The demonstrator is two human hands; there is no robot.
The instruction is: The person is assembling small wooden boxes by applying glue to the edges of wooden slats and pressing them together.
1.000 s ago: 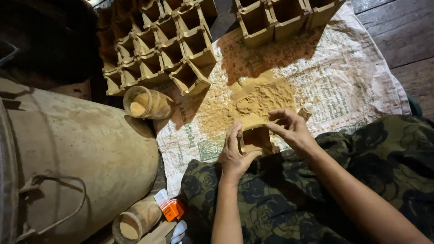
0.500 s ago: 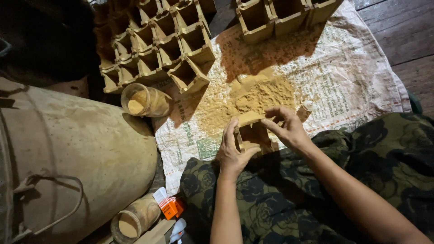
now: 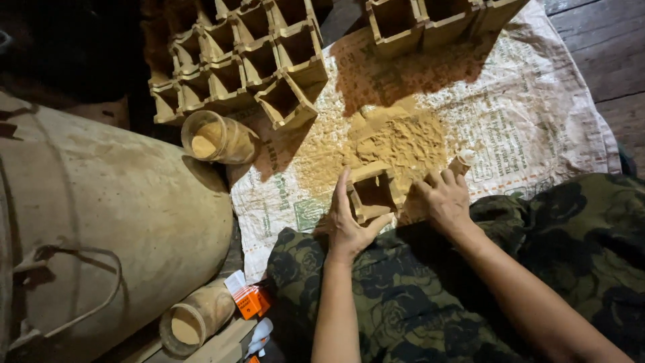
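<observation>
my left hand (image 3: 349,225) cups the small open-topped square box (image 3: 373,193) on the printed sack (image 3: 537,128), mouth up; my right hand (image 3: 445,200) rests spread just right, powder pile (image 3: 396,141) beyond

Two hands (image 3: 396,215), two cylinders (image 3: 215,138), perhaps fifteen square moulds (image 3: 289,101).

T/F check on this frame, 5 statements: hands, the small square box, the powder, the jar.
1. The left hand holds the small square box. True.
2. That box is full to the brim. False: it shows a dark hollow.
3. The right hand rests by the powder pile on the printed sack. True.
4. The jar stands upright. False: it lies tilted, powder inside.
5. The rows of boxes lie nearer the person than the hands. False: farther off.
</observation>
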